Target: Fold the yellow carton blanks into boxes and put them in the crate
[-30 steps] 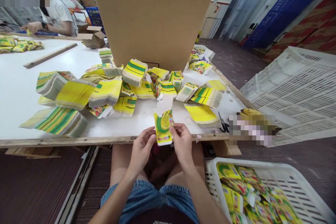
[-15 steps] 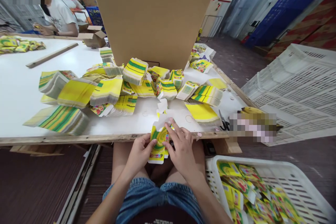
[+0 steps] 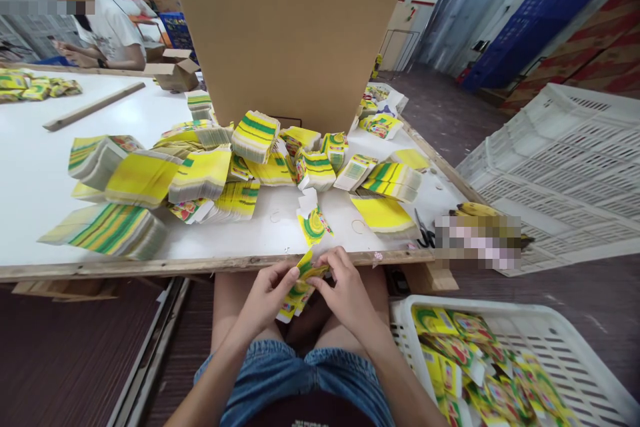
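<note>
Over my lap, just in front of the table edge, I hold a small yellow-and-green printed carton [image 3: 301, 293]. My left hand [image 3: 267, 295] pinches its left side between thumb and fingers. At its right side, my right hand [image 3: 345, 287] grips the upper part with thumb and bent fingers. The carton is tilted and partly folded, and my fingers hide some of it. On the table right beyond lies another yellow carton [image 3: 315, 223] with a white flap. Bundles of flat printed cartons [image 3: 200, 173] spread across the table behind it.
A white basket [image 3: 500, 307] of yellow cartons stands at my right. Black scissors [image 3: 425, 233] lie by the table's right edge near bananas [image 3: 475, 210]. A tall cardboard sheet [image 3: 295, 33] rises behind the bundles. White crates [image 3: 555, 173] stand right; a co-worker [image 3: 113, 33] sits far left.
The carton in my hands has turned and tilted, its white flap no longer showing at the top. My right fingers have curled in on it. The carton lying beyond is now more fully visible.
</note>
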`<state>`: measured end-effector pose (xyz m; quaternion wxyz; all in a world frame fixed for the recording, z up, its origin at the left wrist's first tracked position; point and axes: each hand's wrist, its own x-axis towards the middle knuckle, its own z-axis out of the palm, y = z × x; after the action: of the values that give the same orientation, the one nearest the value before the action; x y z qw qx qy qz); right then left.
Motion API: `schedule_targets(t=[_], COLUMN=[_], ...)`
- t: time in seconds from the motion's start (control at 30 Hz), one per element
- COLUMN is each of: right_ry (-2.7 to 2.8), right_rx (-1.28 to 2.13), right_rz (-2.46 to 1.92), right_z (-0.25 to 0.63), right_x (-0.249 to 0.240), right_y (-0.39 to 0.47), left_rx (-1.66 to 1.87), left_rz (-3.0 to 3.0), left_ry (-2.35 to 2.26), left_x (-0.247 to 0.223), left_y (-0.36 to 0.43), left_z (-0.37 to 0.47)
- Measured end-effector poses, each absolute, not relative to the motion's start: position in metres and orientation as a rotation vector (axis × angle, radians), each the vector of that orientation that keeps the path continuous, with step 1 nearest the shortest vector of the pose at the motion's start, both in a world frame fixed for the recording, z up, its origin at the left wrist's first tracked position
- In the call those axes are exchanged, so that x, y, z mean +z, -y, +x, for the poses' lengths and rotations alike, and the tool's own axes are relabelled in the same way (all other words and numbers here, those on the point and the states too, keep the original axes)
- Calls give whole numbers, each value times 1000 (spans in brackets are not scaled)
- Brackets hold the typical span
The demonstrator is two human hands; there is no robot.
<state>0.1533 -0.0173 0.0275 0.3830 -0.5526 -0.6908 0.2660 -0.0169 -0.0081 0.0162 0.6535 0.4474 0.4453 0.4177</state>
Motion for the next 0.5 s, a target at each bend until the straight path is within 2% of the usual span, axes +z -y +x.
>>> schedule_targets(t=[0.2,0.5], right_ry=[1791,1656], right_rx=[746,564], right_rz=[-1365,-1334], right_z=[153,147], right_x=[31,29], right_y=[19,23], left_rx=[779,914], left_rz=[569,465], left_ry=[-898,-785], left_x=[8,10], left_y=[12,13], left_z=[-14,-2])
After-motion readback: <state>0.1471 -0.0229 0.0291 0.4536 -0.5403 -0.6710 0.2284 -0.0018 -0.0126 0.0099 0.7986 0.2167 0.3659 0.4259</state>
